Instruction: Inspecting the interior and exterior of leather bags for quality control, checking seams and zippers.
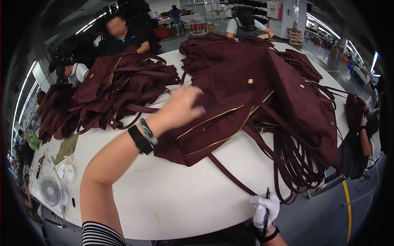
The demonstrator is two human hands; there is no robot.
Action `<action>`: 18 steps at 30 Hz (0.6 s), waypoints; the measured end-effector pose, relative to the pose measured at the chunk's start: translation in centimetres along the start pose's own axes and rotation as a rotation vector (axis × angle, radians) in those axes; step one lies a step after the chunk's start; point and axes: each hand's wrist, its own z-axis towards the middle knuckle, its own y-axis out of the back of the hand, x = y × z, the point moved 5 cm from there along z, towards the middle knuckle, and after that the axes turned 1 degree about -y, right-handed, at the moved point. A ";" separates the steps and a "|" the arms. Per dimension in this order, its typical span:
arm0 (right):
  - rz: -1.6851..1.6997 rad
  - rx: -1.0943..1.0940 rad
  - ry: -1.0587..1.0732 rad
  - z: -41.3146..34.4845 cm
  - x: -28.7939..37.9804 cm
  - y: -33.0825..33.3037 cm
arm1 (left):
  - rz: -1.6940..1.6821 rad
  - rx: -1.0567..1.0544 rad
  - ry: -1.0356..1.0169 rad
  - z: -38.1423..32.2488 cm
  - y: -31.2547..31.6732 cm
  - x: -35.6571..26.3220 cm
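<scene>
My left hand (180, 106), bare and blurred, hovers at the left side of a dark maroon fabric bag (212, 132) with gold zippers. Its thumb and fingers are apart, and I see nothing between them. Close to its fingertips rises a thin maroon strap (183, 77). At the table's front edge, my right hand (265, 209) wears a white glove and holds a black pen (267, 200), tip upward. One long bag strap (231, 176) runs to the gloved fingers; whether they grip it is unclear. Behind, a larger bag panel (234, 70) bears a small gold plate (250, 81).
More maroon bags (123, 80) are heaped on the left of the white table (154, 196). Loops of straps (295, 166) hang over its right edge. A small white fan (50, 191) and olive cloth (66, 149) lie at left. Several people work around the table.
</scene>
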 end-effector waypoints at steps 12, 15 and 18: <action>0.048 -0.083 0.093 -0.2 1.1 0.5 | 0.005 0.222 0.369 -7.2 -3.5 -0.9; 0.180 0.038 -0.015 -1.0 2.5 1.5 | -0.084 0.246 0.432 -10.4 0.2 -2.1; 0.341 0.091 0.076 -1.0 6.4 3.4 | -0.422 0.397 0.640 -14.6 4.0 -5.8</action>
